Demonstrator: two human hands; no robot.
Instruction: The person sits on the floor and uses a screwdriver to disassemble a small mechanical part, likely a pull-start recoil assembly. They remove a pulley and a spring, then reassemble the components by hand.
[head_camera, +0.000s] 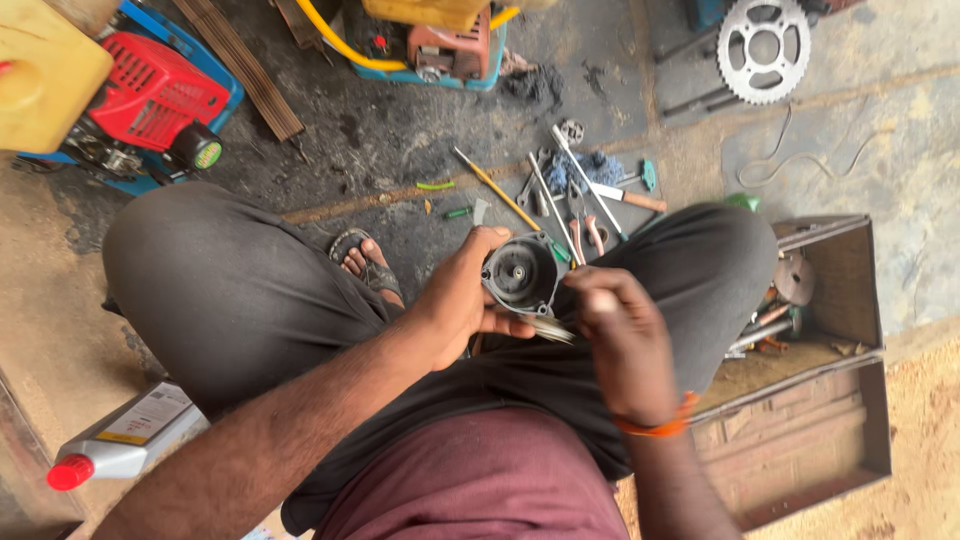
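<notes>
My left hand (455, 295) grips a small round dark metal engine part (520, 272) over my lap, with the thumb on its lower edge. A thin round metal disc (545, 328) sticks out just below that part. My right hand (620, 335) is closed beside the part's right edge, fingers curled at its rim; what they pinch is blurred. An orange band circles the right wrist. I sit low in dark trousers with one sandalled foot (365, 262) showing between my knees.
Loose hand tools (575, 190) lie on the oily concrete floor ahead. An open rusty metal toolbox (815, 370) stands at my right. A large sprocket (765, 48) lies far right. Red and blue engine units (150, 100) sit at the back left; a grey bottle (125, 440) is at lower left.
</notes>
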